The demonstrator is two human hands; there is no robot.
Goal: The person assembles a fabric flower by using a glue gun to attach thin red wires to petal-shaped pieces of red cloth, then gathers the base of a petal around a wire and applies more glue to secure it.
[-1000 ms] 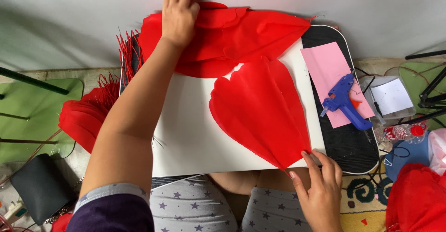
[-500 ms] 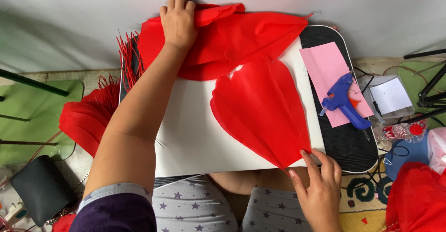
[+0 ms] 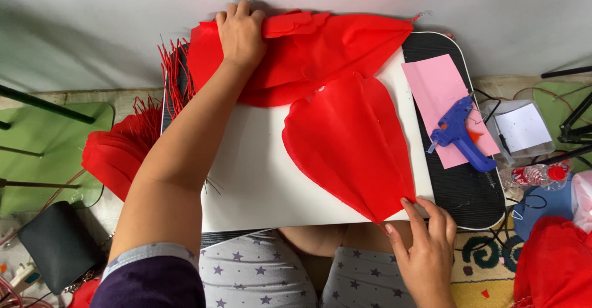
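Left hand [image 3: 240, 33] lay flat, fingers together, pressing a pile of red paper [image 3: 320, 49] at the far edge of the white board [image 3: 253, 172]. Right hand [image 3: 425, 246] pinched the near tip of a red petal [image 3: 351, 144] lying between both hands. Blue glue gun [image 3: 459, 136] sat on pink paper [image 3: 438, 89], beyond the right hand.

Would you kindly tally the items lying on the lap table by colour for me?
Red: 2, the petal-shaped red piece under the right hand and the red fabric heap under the left hand
White: 1, the white board
Pink: 1, the pink sheet
Blue: 1, the blue glue gun
Total: 5
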